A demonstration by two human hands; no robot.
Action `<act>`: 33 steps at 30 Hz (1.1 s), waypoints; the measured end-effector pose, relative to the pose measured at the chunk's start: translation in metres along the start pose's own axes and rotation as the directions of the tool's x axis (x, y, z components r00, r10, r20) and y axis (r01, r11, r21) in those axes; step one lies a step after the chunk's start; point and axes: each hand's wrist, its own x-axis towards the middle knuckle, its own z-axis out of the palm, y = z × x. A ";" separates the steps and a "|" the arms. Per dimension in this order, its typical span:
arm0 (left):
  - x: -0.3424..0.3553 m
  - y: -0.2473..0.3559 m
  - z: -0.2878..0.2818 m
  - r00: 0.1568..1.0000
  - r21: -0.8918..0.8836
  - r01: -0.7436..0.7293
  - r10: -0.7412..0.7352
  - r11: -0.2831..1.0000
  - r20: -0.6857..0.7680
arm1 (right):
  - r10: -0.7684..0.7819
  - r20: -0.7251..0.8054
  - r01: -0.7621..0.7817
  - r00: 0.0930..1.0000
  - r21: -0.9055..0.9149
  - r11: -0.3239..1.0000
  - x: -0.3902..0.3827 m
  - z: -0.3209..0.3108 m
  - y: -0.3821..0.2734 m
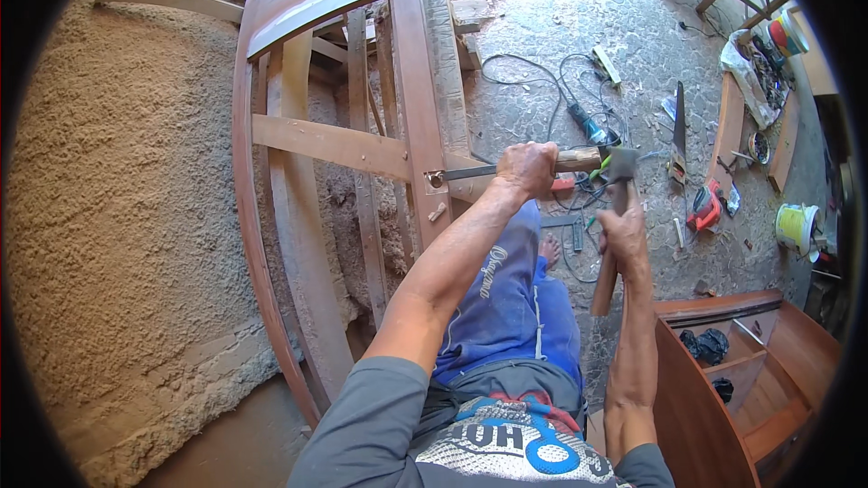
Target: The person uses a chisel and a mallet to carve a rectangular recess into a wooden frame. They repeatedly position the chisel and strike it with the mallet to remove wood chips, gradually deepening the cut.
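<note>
My left hand (527,170) is wrapped round a chisel (472,172). The blade points left, its tip at a small cut (436,180) in the stile of a reddish-brown wooden frame (420,81). Out past my fist, to the right, sticks the chisel's wooden handle (577,159). A hammer (605,285) is gripped in my right hand (624,233), its grey head up by the butt of the chisel handle; whether they touch I cannot tell. Wood chips (438,212) lie on the frame just below the cut.
Rough sawdust (136,181) banks up on the left. Across the floor on the right lie a corded blue power tool (586,125), a handsaw (679,126), a red power tool (704,208) and a white-and-yellow bucket (797,228). A reddish wooden cabinet (705,398) stands at lower right.
</note>
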 end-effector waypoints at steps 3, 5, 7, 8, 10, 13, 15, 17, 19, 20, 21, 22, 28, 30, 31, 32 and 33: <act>-0.004 -0.004 -0.001 1.000 0.013 -0.014 0.015 1.000 -0.021 | -0.005 0.045 0.005 0.999 -0.010 1.000 0.000 -0.003 -0.007; -0.007 -0.006 -0.001 0.999 0.004 -0.027 0.027 1.000 -0.029 | 0.013 0.081 -0.016 0.997 0.035 0.999 -0.002 -0.013 -0.010; -0.003 -0.006 0.005 0.999 0.014 -0.018 0.019 1.000 -0.032 | -0.016 -0.009 0.016 1.000 0.038 0.999 0.004 -0.004 -0.001; -0.001 -0.006 0.007 0.999 0.021 -0.016 0.016 1.000 -0.033 | -0.035 0.003 0.035 0.999 -0.015 0.999 0.004 0.003 -0.001; -0.006 -0.011 0.009 0.999 0.021 -0.035 0.036 0.999 -0.038 | -0.144 0.031 0.147 0.989 -0.156 0.977 0.006 0.002 0.000; -0.003 -0.013 0.008 0.998 0.016 -0.020 0.021 1.000 -0.057 | 0.025 0.023 -0.024 0.999 -0.028 0.999 0.006 -0.014 -0.009; -0.003 -0.012 0.009 0.997 0.006 -0.015 0.015 1.000 -0.079 | -0.017 -0.051 0.018 0.999 0.006 1.000 0.012 -0.004 0.004; -0.002 -0.012 0.011 0.994 0.000 -0.044 0.044 0.999 -0.104 | -0.100 -0.007 0.098 0.995 -0.150 0.984 0.008 0.008 0.000; -0.009 -0.016 0.009 0.992 0.011 -0.055 0.056 0.998 -0.115 | -0.089 0.046 0.095 0.995 -0.148 0.984 0.003 -0.003 0.000; -0.010 -0.017 0.009 0.991 0.015 -0.059 0.060 0.998 -0.121 | -0.038 0.072 0.045 0.997 -0.101 0.994 -0.003 -0.009 -0.003; -0.009 -0.015 0.009 0.985 0.003 -0.049 0.048 0.999 -0.167 | 0.012 0.099 -0.007 0.995 -0.056 0.998 -0.009 -0.014 -0.004; -0.010 -0.011 0.008 0.978 -0.008 -0.038 0.035 0.999 -0.208 | 0.008 0.074 -0.008 0.997 0.004 1.000 -0.016 -0.013 0.002; -0.022 0.006 0.016 0.994 0.010 -0.091 0.092 0.996 -0.056 | 0.104 -0.017 -0.096 0.994 0.259 0.961 -0.032 -0.003 0.027; -0.022 0.000 0.019 0.995 -0.014 -0.083 0.082 0.996 -0.059 | 0.113 -0.012 -0.106 0.994 0.264 0.959 -0.032 -0.003 0.034; -0.023 -0.002 0.017 0.995 -0.025 -0.080 0.078 0.996 -0.060 | 0.107 -0.011 -0.101 0.994 0.258 0.961 -0.032 -0.002 0.037; -0.022 -0.001 0.015 0.995 -0.026 -0.080 0.079 0.996 -0.053 | 0.102 -0.011 -0.096 0.995 0.253 0.963 -0.032 -0.002 0.040; -0.022 0.000 0.014 0.996 -0.027 -0.081 0.079 0.996 -0.047 | 0.107 -0.005 -0.102 0.994 0.253 0.962 -0.031 -0.004 0.041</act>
